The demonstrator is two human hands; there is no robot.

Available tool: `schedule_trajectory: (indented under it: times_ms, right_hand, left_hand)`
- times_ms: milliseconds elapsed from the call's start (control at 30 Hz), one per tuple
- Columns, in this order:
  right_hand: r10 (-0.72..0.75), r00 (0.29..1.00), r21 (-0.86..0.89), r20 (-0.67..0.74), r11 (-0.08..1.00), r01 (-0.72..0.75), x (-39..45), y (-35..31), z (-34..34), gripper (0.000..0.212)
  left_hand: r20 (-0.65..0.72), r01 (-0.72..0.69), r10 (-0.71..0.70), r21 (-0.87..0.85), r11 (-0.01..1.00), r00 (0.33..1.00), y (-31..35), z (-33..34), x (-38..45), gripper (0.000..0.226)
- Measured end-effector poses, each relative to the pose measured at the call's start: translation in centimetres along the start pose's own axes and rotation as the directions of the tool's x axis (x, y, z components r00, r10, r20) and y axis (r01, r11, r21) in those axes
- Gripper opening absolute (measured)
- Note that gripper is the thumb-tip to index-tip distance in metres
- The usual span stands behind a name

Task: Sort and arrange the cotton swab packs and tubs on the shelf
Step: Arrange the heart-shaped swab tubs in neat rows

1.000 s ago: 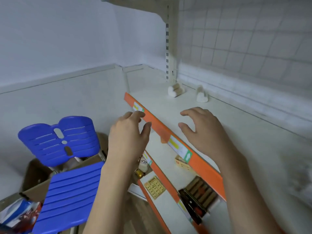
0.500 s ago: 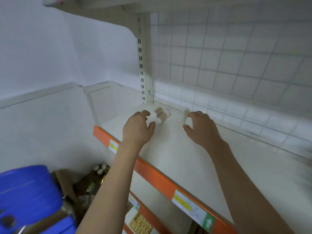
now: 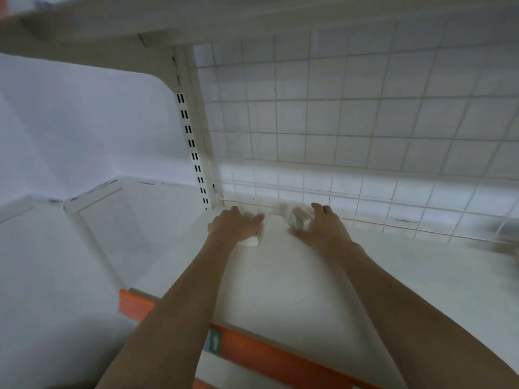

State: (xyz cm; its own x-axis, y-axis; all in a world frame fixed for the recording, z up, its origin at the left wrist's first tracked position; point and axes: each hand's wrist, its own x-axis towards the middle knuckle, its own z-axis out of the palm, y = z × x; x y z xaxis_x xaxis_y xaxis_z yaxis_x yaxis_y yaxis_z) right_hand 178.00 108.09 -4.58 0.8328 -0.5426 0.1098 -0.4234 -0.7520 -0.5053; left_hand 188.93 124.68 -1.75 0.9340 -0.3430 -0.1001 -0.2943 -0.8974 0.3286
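Both hands at back of shelf (image 3: 280,276), near wire grid panel (image 3: 365,122). Left hand (image 3: 233,224) curls over blurred swab tub (image 3: 254,239). Right hand (image 3: 323,224) wraps second swab tub (image 3: 299,219), just in front of grid panel. Tubs sit apart. Orange shelf edge (image 3: 266,352) nearest camera.

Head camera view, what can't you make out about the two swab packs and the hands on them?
- Left swab pack: head view, mostly covered by the left hand; label unreadable.
- Right swab pack: motion-blurred and part hidden by the right hand; pack or tub unclear.
- Grip: fingers blurred, so holding or only touching is unclear.
- Grey object: smeared, cut by the right edge.
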Motion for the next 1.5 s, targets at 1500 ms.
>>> schedule_trajectory:
  times_ms: [1500]
  right_hand:
    - [0.334,0.365,0.151,-0.869,0.881,-0.448,-51.9,33.6,-30.7,0.041]
  left_hand:
    - [-0.386,-0.777,0.821,-0.621,0.106,0.421,41.7,17.9,-51.6,0.048]
